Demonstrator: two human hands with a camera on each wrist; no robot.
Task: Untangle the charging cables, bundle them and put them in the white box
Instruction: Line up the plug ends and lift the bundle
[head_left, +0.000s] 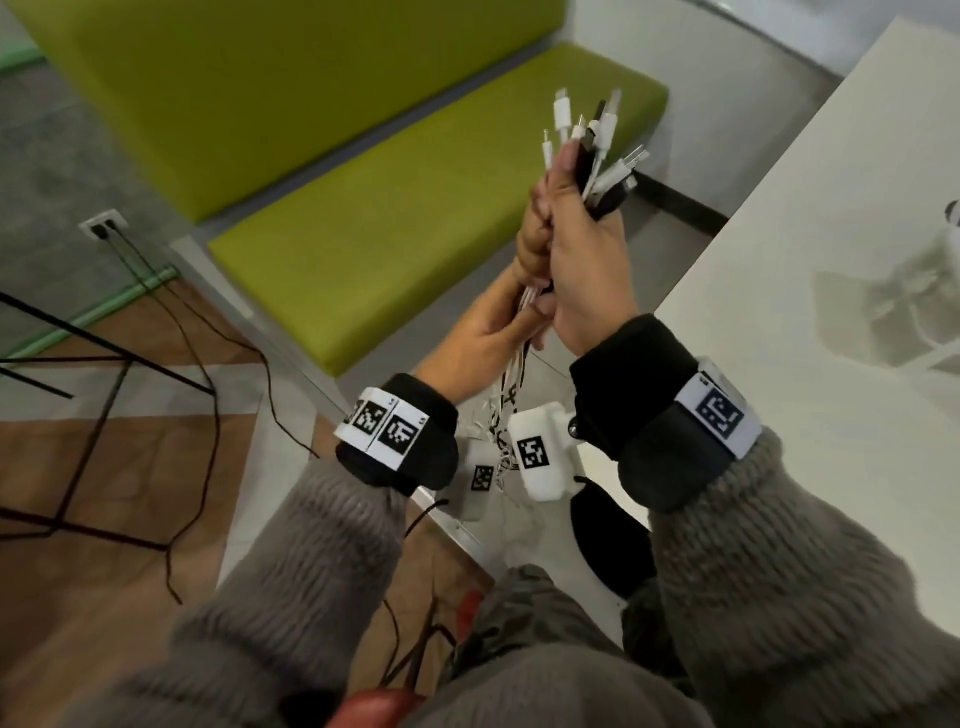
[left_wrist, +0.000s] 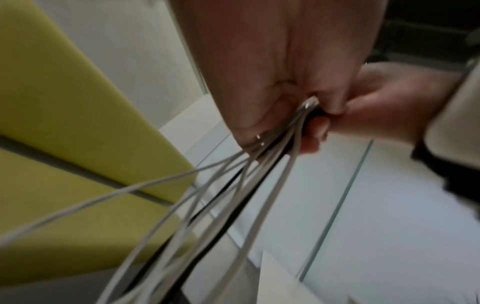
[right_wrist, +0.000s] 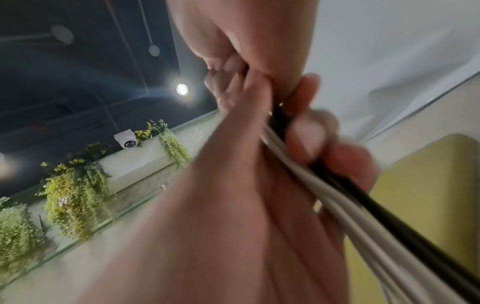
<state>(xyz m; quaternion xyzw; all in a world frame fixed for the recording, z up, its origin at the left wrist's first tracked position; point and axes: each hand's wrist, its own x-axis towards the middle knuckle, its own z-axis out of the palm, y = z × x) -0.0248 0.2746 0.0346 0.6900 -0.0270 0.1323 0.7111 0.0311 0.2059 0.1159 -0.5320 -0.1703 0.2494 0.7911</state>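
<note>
Charging cables (head_left: 587, 156): right hand (head_left: 582, 270) is gripping the plug ends upright, left hand (head_left: 488, 332) is clasping the strands just below, gathering underway; coiling is looking next.

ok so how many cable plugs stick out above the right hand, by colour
white plugs: 5
black plugs: 2
total: 7, roughly, since the charging cables overlap where the right hand grips them
</note>
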